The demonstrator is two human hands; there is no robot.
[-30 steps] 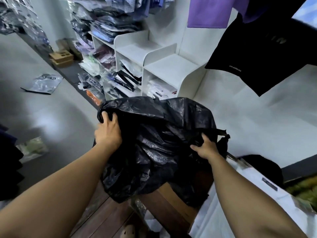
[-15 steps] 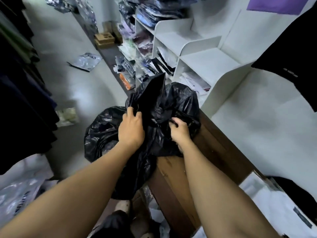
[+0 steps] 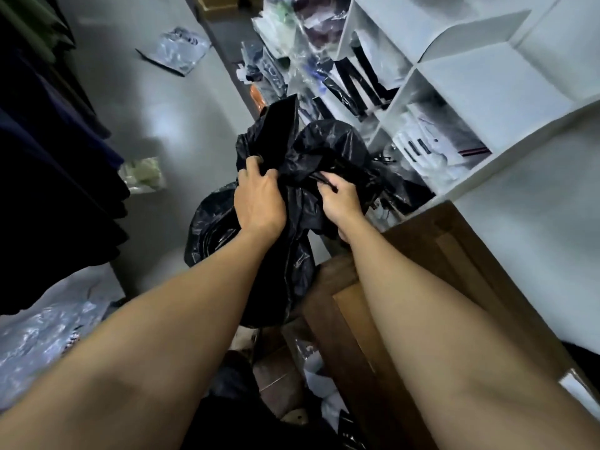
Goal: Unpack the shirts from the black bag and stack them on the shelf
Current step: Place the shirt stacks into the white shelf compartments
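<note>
The black bag (image 3: 292, 261) of shiny crumpled plastic hangs in front of me, off the end of a wooden table. My left hand (image 3: 258, 203) grips the bag's top on the left. My right hand (image 3: 339, 199) pinches a fold of the bag's top on the right. A flap of the bag sticks up above my left hand. What is inside the bag is hidden. The white shelf unit (image 3: 461, 76) stands to the right, with packaged shirts (image 3: 422, 147) in its lower cubbies.
The brown wooden table (image 3: 406, 303) lies under my right forearm. Dark clothes (image 3: 42, 151) hang at the left. Plastic-wrapped packets (image 3: 177, 48) lie on the grey floor. Crumpled clear plastic (image 3: 39, 336) sits at lower left.
The bag has moved left off the table's end and sunk lower. My hands have come close together at its top. My view has tilted further down.
</note>
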